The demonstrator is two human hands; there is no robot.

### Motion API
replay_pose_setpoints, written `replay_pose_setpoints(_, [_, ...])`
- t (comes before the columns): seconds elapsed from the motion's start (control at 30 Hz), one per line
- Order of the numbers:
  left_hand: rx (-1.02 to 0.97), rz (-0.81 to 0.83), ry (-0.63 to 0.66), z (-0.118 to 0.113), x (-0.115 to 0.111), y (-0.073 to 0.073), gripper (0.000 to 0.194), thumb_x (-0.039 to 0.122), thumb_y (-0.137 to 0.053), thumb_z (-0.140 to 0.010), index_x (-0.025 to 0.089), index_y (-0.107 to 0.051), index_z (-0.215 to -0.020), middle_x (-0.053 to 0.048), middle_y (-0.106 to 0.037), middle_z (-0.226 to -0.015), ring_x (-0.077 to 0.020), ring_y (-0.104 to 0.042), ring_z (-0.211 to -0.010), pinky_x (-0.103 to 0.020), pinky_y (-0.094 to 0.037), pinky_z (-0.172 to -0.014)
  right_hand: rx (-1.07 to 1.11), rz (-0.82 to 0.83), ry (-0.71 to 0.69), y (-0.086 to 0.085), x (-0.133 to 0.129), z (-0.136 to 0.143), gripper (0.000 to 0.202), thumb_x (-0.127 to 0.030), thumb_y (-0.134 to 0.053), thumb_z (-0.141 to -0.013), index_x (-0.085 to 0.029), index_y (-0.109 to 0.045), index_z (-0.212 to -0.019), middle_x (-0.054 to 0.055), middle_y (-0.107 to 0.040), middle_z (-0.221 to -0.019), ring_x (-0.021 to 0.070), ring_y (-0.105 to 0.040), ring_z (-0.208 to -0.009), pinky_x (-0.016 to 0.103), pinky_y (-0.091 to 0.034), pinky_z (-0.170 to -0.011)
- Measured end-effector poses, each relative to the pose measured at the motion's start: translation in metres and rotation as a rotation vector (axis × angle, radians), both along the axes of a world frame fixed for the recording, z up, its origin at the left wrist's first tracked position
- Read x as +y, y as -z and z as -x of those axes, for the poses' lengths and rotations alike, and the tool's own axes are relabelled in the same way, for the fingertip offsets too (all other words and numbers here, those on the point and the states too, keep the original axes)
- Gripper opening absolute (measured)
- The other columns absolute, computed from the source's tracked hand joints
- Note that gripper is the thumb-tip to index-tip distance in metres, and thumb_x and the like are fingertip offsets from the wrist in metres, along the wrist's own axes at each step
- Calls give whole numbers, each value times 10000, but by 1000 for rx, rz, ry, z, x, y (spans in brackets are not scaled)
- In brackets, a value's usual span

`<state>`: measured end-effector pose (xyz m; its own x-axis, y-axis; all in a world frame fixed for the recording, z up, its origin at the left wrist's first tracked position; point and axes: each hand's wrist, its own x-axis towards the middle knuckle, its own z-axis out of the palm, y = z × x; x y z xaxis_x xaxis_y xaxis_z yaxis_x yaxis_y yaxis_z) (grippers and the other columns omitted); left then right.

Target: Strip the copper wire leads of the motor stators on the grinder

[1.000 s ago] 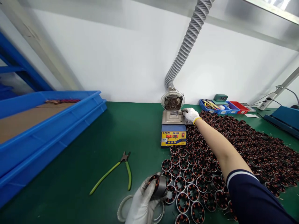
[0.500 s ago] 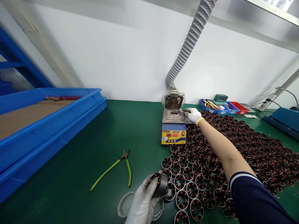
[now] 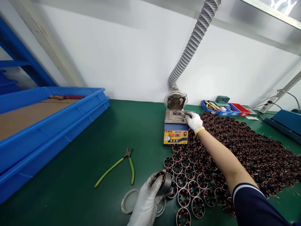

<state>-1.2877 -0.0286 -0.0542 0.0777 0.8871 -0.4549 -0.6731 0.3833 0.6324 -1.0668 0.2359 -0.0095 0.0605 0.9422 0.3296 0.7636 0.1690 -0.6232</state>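
My left hand point(image 3: 150, 194), in a white glove, is closed around a dark ring-shaped coil part point(image 3: 166, 183) near the bottom centre. Two round shallow dishes lie by that hand; the left dish point(image 3: 129, 201) shows more fully. Farther off, my right hand point(image 3: 193, 121), also gloved, grips a flat metal scraper point(image 3: 180, 113) over the steel top point(image 3: 171, 117) of a blue and yellow solder pot point(image 3: 176, 134) with a lit red display. Rows of similar coil rings point(image 3: 183, 197) stand right of my left hand.
Green-handled pliers point(image 3: 128, 153) lie open on the green table point(image 3: 77, 163). Stacked blue trays point(image 3: 87, 110) stand at left. A grey duct point(image 3: 194, 37) rises behind the pot. Small blue and red bins point(image 3: 240, 109) sit at back right, near a teal machine point(image 3: 284, 122).
My right hand and the scraper have shifted slightly over the pot top. My left hand still holds the coil ring. The whole view has shifted a little.
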Motion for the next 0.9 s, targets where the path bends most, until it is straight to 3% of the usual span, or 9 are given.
replay_pose_setpoints(0.27, [10,-47,7,-1,0,1,532,493,-831,-564,131,-658,-914,-72,-714,-855,-217,-672,-786,-285,-556,-640,-118,45,112,5,-18,13,343,-414,-540,-842,-264,-681,-1117,41,-687,-1117,218,-623,-1062,331,-468,-972])
replay_pose_setpoints(0.57, [13,-60,11,0,0,-3,543,503,-837,-544,130,-666,-900,-63,-710,-839,-199,-667,-780,-273,-557,-636,-146,59,120,5,-26,16,356,-409,-493,-867,-270,-659,-1149,20,-687,-1128,191,-622,-1071,287,-469,-957])
replay_pose_setpoints(0.9, [33,-75,5,-2,-1,-6,535,496,-850,-514,119,-669,-848,-67,-701,-797,-197,-658,-737,-282,-556,-600,-170,65,147,-4,-33,17,357,-395,-491,-870,-262,-654,-1158,32,-678,-1148,211,-614,-1086,314,-472,-961])
